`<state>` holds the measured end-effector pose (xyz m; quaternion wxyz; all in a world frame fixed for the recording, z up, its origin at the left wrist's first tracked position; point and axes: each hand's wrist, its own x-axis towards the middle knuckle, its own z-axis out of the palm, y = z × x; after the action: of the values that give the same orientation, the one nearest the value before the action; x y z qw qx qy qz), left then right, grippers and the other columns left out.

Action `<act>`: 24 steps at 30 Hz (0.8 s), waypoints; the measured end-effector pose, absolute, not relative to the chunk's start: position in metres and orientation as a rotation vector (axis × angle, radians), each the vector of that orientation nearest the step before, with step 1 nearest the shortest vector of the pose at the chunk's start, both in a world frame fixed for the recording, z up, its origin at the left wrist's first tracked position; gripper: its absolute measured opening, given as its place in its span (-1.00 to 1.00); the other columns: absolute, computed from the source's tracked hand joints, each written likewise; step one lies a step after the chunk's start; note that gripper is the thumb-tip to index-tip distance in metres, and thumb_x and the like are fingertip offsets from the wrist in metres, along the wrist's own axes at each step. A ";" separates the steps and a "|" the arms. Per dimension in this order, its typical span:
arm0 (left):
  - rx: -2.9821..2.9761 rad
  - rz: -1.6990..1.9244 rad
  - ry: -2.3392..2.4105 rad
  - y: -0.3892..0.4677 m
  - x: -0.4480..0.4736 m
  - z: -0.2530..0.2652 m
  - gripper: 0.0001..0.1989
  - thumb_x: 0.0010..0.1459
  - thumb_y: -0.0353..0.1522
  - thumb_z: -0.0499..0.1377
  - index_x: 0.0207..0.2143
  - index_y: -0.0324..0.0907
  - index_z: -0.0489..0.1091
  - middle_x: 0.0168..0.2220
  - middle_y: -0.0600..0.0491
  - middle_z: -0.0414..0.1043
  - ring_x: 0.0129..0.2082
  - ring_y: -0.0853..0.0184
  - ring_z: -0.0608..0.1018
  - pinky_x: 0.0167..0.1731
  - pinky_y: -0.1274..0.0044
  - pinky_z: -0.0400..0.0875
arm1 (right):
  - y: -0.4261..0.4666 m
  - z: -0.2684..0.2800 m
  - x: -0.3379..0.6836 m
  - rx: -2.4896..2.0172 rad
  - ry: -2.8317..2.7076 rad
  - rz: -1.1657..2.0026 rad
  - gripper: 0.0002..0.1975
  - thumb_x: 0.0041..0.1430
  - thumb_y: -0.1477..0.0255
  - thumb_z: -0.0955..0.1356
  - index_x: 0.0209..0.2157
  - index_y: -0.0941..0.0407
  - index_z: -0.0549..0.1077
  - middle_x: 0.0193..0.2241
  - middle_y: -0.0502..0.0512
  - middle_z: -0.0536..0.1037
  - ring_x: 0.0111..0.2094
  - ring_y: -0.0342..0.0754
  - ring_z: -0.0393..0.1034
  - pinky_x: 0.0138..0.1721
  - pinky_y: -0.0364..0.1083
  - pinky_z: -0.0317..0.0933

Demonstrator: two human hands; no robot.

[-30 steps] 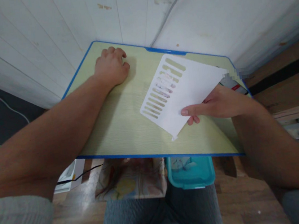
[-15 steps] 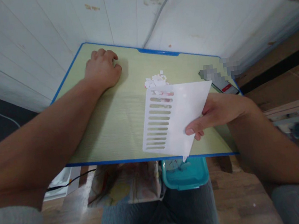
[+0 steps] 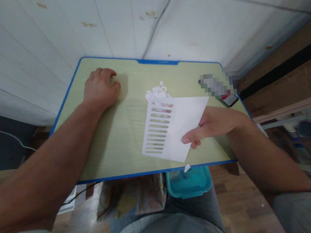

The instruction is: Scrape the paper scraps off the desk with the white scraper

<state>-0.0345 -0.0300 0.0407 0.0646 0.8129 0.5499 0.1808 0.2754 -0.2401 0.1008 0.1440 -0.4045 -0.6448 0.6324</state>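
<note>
My right hand (image 3: 210,125) grips a white card (image 3: 188,118) with a column of long slots along its left side, thumb on top and fingers beneath. The card is held over the table, its far edge by a pile of white paper scraps (image 3: 156,92), some showing through the upper slots. Below the card's near corner, a single white scrap (image 3: 187,167) is at the table's front edge, above a teal plastic container (image 3: 190,193). Farther left, my left hand (image 3: 101,87) rests on the tabletop, loosely curled, with thumb and forefinger apart and nothing visible in it.
The pale green table (image 3: 113,144) has a blue rim and stands against a white panelled wall. A phone (image 3: 228,100), partly pixelated, lies at the right. Under the front edge is a patterned bag (image 3: 137,198). A grey cable (image 3: 158,21) runs up the wall.
The view has shifted, so the table sits lower and farther left. The small white scrap, at the card's near corner before, is now apart from it. My left hand stays on the tabletop.
</note>
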 end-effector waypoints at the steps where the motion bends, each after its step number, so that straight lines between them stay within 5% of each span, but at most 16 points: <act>1: 2.451 0.550 1.660 -0.030 -0.035 0.041 -0.43 0.46 -0.24 0.05 0.39 -0.22 0.50 0.39 -0.22 0.50 0.42 -0.05 0.45 0.53 0.15 0.30 | -0.242 0.099 0.276 -1.159 -1.858 1.839 -0.75 0.38 0.25 0.61 -0.25 0.16 0.71 -0.44 0.07 0.75 -0.50 -0.09 0.62 -0.44 -0.18 0.54; 7: 2.460 0.563 1.663 -0.023 -0.038 0.037 -0.44 0.44 -0.19 0.04 0.34 -0.18 0.53 0.33 -0.20 0.52 0.39 -0.08 0.45 0.51 0.15 0.32 | -0.272 0.087 0.283 -1.160 -1.667 1.781 -0.66 0.34 0.15 0.65 -0.21 0.17 0.71 -0.42 0.09 0.76 -0.50 -0.07 0.64 -0.46 -0.16 0.54; 15: 2.429 0.523 1.667 -0.020 -0.033 0.041 -0.43 0.47 -0.16 0.06 0.36 -0.20 0.54 0.37 -0.18 0.47 0.38 -0.05 0.40 0.48 0.10 0.32 | -0.351 0.061 0.273 -1.520 -1.172 0.928 -0.49 0.42 0.05 0.59 -0.53 0.04 0.62 -0.57 0.14 0.65 -0.48 0.12 0.61 -0.27 0.10 0.62; 24: 2.466 0.572 1.648 -0.023 -0.035 0.035 -0.47 0.45 -0.22 0.09 0.33 -0.22 0.56 0.37 -0.20 0.52 0.40 -0.05 0.48 0.46 0.14 0.37 | -0.380 0.050 0.267 -1.550 -1.151 1.004 -0.53 0.34 0.00 0.62 -0.50 0.00 0.60 -0.57 0.11 0.62 -0.47 0.13 0.56 -0.35 0.10 0.55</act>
<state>-0.0354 -0.0232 0.0350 0.0606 0.8149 0.5446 0.1889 0.2666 -0.3797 0.0502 0.4643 -0.6309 -0.4685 0.4085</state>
